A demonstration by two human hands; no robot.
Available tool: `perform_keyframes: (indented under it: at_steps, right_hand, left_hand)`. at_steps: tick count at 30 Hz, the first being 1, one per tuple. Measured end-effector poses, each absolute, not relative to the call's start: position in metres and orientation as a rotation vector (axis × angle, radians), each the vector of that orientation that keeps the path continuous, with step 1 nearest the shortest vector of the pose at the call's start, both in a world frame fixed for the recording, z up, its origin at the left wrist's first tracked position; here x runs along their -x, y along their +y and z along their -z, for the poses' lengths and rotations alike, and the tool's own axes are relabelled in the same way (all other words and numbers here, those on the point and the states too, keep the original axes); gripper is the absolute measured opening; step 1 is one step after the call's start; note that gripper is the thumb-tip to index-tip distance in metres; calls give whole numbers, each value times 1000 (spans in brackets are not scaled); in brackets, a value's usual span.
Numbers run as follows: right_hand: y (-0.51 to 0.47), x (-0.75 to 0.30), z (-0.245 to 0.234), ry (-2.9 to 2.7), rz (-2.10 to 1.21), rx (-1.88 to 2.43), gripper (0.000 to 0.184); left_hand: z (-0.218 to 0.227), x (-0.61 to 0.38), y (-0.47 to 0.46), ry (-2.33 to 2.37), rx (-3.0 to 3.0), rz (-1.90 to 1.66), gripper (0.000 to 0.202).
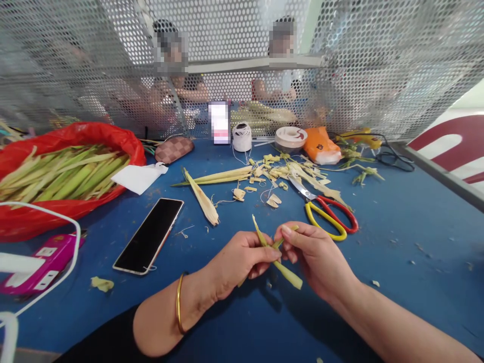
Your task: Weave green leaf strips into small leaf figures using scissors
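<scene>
Between my two hands, above the blue table, are crossed strips of pale green husk [288, 275]. My left hand [247, 257], with a gold bangle at the wrist, pinches the strips where they cross. The thumb and fingertips of my right hand [312, 244] are closed on the short end of one strip. Scissors [333, 216] with one red and one yellow handle lie just beyond my right hand. Husk scraps [274, 200] and a longer dried husk piece [203, 200] lie past my hands. Some of my left fingers are hidden behind the strips.
A red bag [128, 138] full of husks stands at the left. Near it lie a black phone [149, 237], a white tissue [139, 177] and a magenta box [47, 262]. A thread spool [242, 138], a round container [291, 138] and an orange packet [321, 145] stand before the perforated screen [223, 30].
</scene>
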State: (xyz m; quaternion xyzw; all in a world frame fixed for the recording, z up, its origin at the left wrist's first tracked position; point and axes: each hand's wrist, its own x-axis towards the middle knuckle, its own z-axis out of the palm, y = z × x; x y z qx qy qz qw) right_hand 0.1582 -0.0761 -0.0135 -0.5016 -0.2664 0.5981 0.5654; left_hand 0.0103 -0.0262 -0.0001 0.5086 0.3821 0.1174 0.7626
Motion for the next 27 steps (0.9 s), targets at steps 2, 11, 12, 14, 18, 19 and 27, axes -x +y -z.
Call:
perform_keyframes:
  at_steps: [2,11,12,14,18,19,27]
  right_hand:
    - [-76,-158,13,-624,-1405,1178,19]
    - [-74,-158,14,-597,-1392,1189,18]
    - [-74,-158,14,-597,-1388,1195,18]
    - [-73,-159,14,-596,-1382,1202,20]
    - [-72,-164,12,-607,-1462,1187,24]
    - [-71,-166,11,-621,-1479,1186,25]
    - [-64,-181,6,-839,-1165,1382,30]
  left_hand:
    - [0,-11,-26,838,-1116,-249,21]
    - [0,-10,-27,839,-1115,-253,19]
    - [0,-10,-27,834,-1112,-253,20]
    - [1,-10,-27,824,-1105,-257,20]
    - [4,-9,-27,844,-1049,-259,25]
    - [4,-9,-27,845,-1015,-271,28]
    - [-2,-7,-24,839,-1018,-358,24]
